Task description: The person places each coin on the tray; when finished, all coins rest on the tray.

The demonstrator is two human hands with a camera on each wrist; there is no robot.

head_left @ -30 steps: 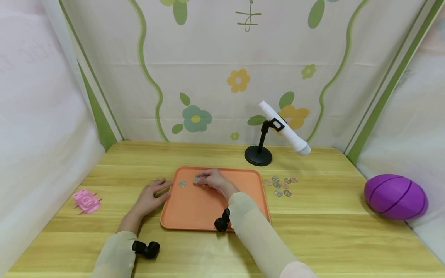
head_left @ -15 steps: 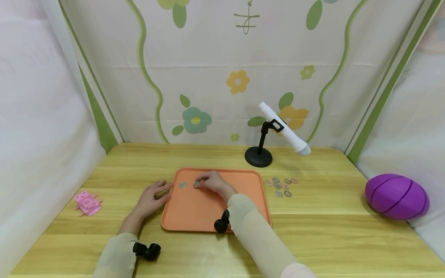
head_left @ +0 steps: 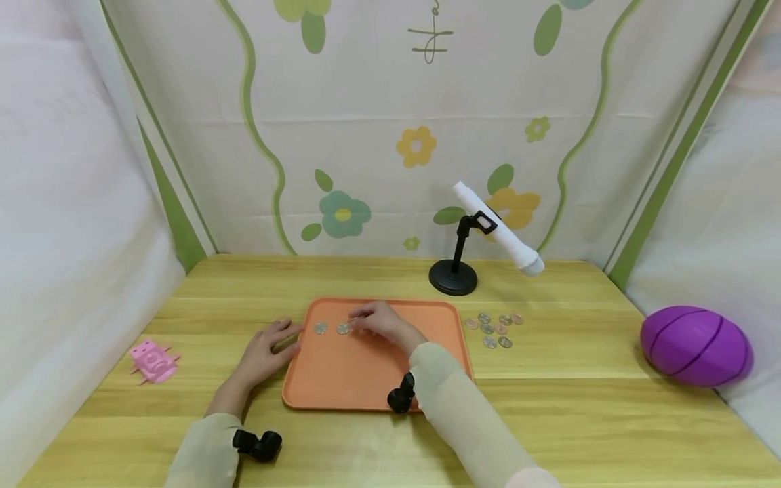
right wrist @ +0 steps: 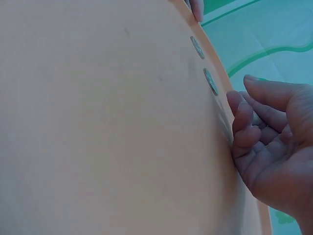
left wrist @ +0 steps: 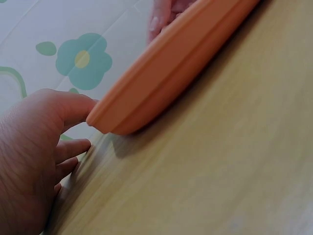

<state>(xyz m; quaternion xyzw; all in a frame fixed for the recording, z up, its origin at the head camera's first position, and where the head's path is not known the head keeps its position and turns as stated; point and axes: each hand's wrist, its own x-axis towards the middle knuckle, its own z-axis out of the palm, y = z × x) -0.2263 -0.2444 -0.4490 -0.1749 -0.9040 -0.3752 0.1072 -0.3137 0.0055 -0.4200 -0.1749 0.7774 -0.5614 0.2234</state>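
Observation:
An orange tray [head_left: 366, 373] lies on the table. Two silver coins rest flat inside it near the far left corner: a left coin [head_left: 320, 328] and a right coin [head_left: 343, 329]. My right hand [head_left: 384, 320] is just right of the second coin, fingers loosely bent. In the right wrist view, thumb and fingers [right wrist: 243, 117] stand apart with nothing between them, and both coins [right wrist: 210, 82] lie beyond the fingertips. My left hand [head_left: 264, 351] lies on the table at the tray's left side. In the left wrist view its fingers [left wrist: 78, 107] touch the tray rim [left wrist: 132, 90].
Several silver and copper coins [head_left: 487, 329] lie loose right of the tray. A white microphone [head_left: 500, 230] sits on a black stand [head_left: 453, 276] behind them. A purple ball [head_left: 695, 346] is at the right edge, a pink toy [head_left: 154, 361] at the left.
My right hand has set the second coin flat on the tray beside the first and let go, drawing slightly right. The left hand has stayed at the tray's edge.

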